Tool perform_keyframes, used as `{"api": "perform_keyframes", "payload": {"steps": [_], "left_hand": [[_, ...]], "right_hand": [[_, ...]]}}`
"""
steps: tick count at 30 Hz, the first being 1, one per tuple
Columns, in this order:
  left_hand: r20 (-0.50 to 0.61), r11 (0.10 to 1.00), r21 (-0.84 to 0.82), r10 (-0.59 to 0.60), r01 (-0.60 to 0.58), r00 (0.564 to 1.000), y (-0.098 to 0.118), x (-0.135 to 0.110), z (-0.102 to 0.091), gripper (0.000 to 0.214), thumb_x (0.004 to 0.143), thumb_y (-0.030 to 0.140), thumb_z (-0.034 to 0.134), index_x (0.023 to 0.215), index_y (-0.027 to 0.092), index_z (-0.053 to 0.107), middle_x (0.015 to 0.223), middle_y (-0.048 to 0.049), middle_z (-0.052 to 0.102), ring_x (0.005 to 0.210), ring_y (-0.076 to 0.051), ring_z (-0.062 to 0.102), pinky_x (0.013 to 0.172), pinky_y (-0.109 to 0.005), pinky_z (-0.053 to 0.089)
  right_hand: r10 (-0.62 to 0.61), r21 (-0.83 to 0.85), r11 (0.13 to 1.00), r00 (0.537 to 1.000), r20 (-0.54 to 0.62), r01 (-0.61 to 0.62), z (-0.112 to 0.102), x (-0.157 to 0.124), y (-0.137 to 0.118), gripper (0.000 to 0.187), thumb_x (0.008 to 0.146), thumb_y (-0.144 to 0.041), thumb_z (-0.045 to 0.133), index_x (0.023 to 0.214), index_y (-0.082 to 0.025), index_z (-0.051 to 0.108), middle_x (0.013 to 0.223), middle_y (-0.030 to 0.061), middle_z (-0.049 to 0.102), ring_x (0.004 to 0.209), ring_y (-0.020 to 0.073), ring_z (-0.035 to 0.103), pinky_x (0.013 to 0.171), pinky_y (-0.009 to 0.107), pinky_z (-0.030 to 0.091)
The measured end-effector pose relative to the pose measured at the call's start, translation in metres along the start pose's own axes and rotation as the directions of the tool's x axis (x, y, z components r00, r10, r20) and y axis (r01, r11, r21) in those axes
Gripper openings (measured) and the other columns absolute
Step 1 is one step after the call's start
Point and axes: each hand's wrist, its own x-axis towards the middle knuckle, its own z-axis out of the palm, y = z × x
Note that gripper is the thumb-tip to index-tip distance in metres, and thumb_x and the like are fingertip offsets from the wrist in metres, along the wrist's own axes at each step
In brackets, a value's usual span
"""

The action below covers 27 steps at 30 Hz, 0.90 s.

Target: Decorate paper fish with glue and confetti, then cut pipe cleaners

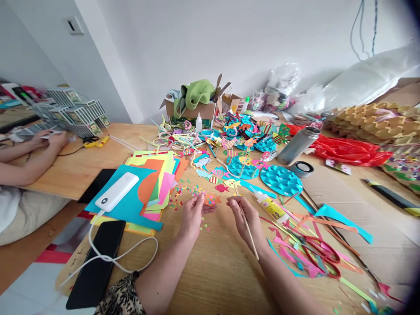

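My left hand (193,214) pinches a small orange paper fish (211,200) with coloured dots, just above the wooden table (210,271). My right hand (246,216) grips a thin wooden stick (250,234) that runs back along my wrist, its tip pointing up toward the fish. A glue bottle (271,206) with a yellow label lies on its side just right of my right hand. Confetti dots (183,192) are scattered in front of my left hand.
A stack of coloured paper (154,183) carries a white power bank (117,191); a black phone (96,262) lies at the near left. Red scissors (323,253) sit among paper strips on the right. Paper fish, teal discs (281,179) and a steel flask (298,145) lie farther back. Another person's hands (49,140) work at the far left.
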Motion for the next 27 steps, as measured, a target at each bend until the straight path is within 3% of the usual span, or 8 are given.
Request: {"api": "perform_keyframes", "payload": {"steps": [2,6,11,16,20,27], "left_hand": [[-0.01,0.999,0.047,0.024,-0.023,1.0,-0.005,0.002,-0.002,0.023,0.076,0.043,0.07,0.076,0.02,0.065,0.069,-0.0021,0.071,0.075,-0.025,0.073,0.062,-0.029,0.055],[0.013,0.992,0.119,0.03,-0.031,0.999,-0.012,0.001,-0.004,0.03,0.076,0.049,0.069,0.072,0.02,0.063,0.064,-0.0021,0.07,0.069,-0.026,0.072,0.053,-0.027,0.051],[0.085,0.99,0.124,0.05,-0.06,0.995,-0.018,-0.001,-0.003,0.034,0.075,0.053,0.069,0.069,0.02,0.06,0.067,-0.002,0.07,0.078,-0.027,0.072,0.063,-0.029,0.054],[0.106,0.991,0.118,0.048,-0.061,0.993,-0.02,0.0,-0.003,0.035,0.077,0.053,0.066,0.077,0.019,0.065,0.07,-0.0033,0.071,0.077,-0.027,0.072,0.062,-0.03,0.055],[0.128,0.99,0.119,0.064,-0.079,0.99,-0.02,0.0,-0.003,0.037,0.076,0.05,0.069,0.09,0.016,0.068,0.074,-0.0041,0.073,0.071,-0.024,0.072,0.062,-0.031,0.056],[0.166,0.984,0.136,0.093,-0.116,0.982,-0.023,0.001,-0.005,0.037,0.075,0.047,0.071,0.092,0.015,0.07,0.078,-0.0063,0.074,0.069,-0.022,0.071,0.066,-0.032,0.057]], "right_hand": [[0.088,0.02,0.996,0.992,0.087,-0.091,0.002,-0.002,0.003,0.031,0.097,-0.043,0.044,0.091,-0.019,0.062,0.083,0.005,0.069,0.078,0.02,0.064,0.068,0.031,0.048],[0.1,-0.033,0.995,0.988,0.114,-0.096,0.004,-0.004,0.007,0.033,0.095,-0.046,0.046,0.087,-0.019,0.063,0.081,0.0046,0.067,0.075,0.0203,0.062,0.069,0.032,0.047],[0.073,-0.031,0.997,0.987,0.142,-0.069,0.005,-0.005,0.007,0.031,0.096,-0.042,0.045,0.081,-0.02,0.061,0.077,0.0038,0.064,0.072,0.0192,0.059,0.069,0.032,0.045],[0.083,-0.006,0.997,0.985,0.154,-0.083,0.006,-0.007,0.007,0.03,0.097,-0.039,0.043,0.079,-0.019,0.058,0.074,0.0032,0.062,0.07,0.018,0.057,0.067,0.03,0.044],[0.12,0.014,0.992,0.979,0.164,-0.124,0.005,-0.006,0.006,0.031,0.097,-0.041,0.042,0.079,-0.02,0.057,0.075,0.0032,0.062,0.07,0.0178,0.056,0.067,0.029,0.042],[0.206,0.192,0.949,0.953,0.223,-0.25,0.004,-0.007,0.007,0.038,0.094,-0.052,0.043,0.082,-0.02,0.059,0.076,0.0019,0.063,0.073,0.0174,0.057,0.067,0.028,0.042]]}}
